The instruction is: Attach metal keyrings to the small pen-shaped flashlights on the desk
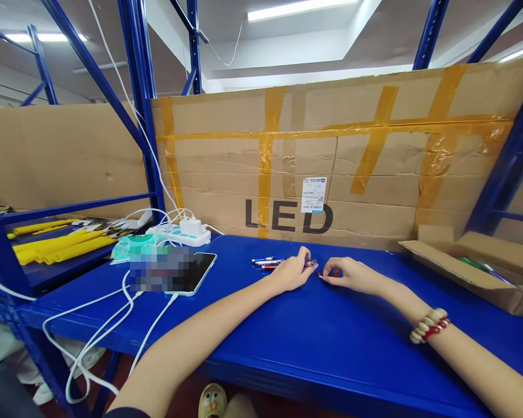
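Note:
Several pens (pixel 264 263) with blue, white and red barrels lie together on the blue tabletop. My left hand (pixel 294 270) rests over them with its fingers curled round their right-hand ends, and its palm hides their middle. Just to the right, my right hand (pixel 342 273) is closed in a pinch near the table surface. A short dark red piece (pixel 319 274) sticks out at its fingertips, pointing toward the pens; whether it is a pen part cannot be made out. A small gap separates the two hands.
At right stands an open cardboard box (pixel 479 273) with pens inside. Left of the hands lie a phone (pixel 203 273), white cables (pixel 126 296) and a power strip (pixel 194 232). A tall cardboard panel (pixel 226 174) closes off the back, between blue rack posts (pixel 146 116).

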Action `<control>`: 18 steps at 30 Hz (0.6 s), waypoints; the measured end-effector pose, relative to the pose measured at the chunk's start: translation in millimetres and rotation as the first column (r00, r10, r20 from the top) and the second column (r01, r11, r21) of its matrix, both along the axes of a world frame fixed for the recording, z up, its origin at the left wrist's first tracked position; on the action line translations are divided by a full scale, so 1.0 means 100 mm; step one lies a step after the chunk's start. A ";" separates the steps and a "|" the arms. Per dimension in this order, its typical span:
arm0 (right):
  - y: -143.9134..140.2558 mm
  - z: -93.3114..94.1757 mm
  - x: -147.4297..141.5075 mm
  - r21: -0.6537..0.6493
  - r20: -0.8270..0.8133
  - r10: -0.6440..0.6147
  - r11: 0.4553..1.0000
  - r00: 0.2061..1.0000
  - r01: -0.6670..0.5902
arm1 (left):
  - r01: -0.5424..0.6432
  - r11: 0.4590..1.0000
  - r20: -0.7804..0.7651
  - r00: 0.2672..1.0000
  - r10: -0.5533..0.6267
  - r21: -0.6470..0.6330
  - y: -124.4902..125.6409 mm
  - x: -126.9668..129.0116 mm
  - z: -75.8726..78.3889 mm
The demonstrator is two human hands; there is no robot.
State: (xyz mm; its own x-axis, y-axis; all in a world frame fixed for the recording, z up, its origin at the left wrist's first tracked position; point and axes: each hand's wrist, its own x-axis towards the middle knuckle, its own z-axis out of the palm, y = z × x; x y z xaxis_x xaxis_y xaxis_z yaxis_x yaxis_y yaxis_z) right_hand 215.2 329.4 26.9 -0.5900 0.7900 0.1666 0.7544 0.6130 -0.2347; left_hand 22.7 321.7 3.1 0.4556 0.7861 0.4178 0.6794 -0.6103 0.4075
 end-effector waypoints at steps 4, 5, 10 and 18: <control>-0.02 0.01 0.00 -0.017 -0.049 -0.023 1.000 0.999 0.022 | 0.022 1.000 0.111 0.994 -0.022 0.001 0.05 0.00 -0.04; -0.02 0.01 -0.01 -0.011 -0.057 -0.021 1.000 0.998 0.021 | 0.024 1.000 0.131 0.991 -0.026 0.018 0.05 0.00 -0.04; -0.06 -0.02 -0.09 0.088 -0.113 0.023 0.996 0.993 -0.013 | -0.014 1.000 0.143 0.990 0.012 0.012 0.06 0.01 -0.03; -0.05 -0.08 -0.19 0.268 -0.198 0.150 0.959 0.969 -0.093 | 0.001 0.997 0.116 0.993 -0.011 0.082 0.01 0.00 -0.01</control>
State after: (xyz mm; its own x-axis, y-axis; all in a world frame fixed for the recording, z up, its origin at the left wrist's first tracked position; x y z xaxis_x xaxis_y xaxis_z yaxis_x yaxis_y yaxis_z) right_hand 196.5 324.6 19.4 -0.6070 0.6291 0.4856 0.6195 0.7573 -0.2067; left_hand 22.8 323.1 2.5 0.4048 0.7443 0.5312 0.6264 -0.6489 0.4319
